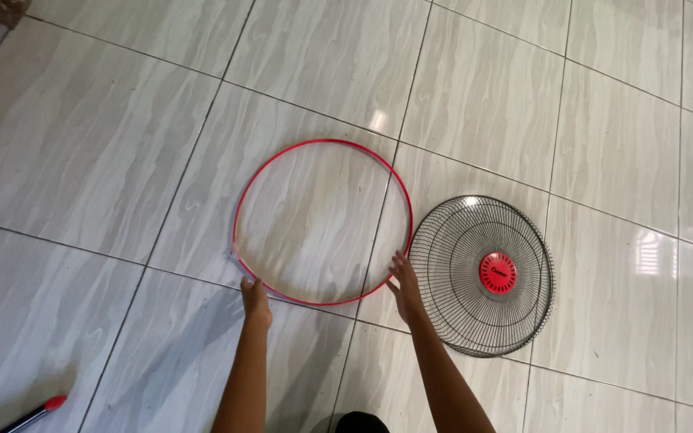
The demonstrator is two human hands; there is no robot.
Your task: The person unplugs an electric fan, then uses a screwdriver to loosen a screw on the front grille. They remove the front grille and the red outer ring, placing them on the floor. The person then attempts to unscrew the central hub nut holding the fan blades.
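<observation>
The floor [82,144] is laid with large glossy tiles, pale grey-cream with soft marbled streaks, set apart by thin dark grout lines that run slantwise across the view. The glaze throws back light: one small bright patch shows above the ring, and a larger, striped one lies toward the right edge of the floor. At the far left corner a bit of some brownish thing just enters the view; what it is cannot be told.

A thin red ring [322,222] lies flat on the floor near the middle, with bare tiles showing through it. Just to its right, with the two rims almost touching, lies a dark wire fan guard [481,275], round and slightly domed, with a red round cap [497,273] at its centre. The guard rests with one side a little raised, so it appears as an oval.

Both bare forearms reach in from the near edge of the floor. The left hand [255,298] sits at the near left part of the ring, its fingers curled down onto the red rim; whether they close fully round it cannot be told from this angle. The right hand [405,282] lies with fingers spread and flat at the ring's near right part, in the narrow place between ring and guard, touching the rim rather than clamped on it.

At the near left corner of the floor lies a dark rod with a red tip [38,413], well apart from the hands.
</observation>
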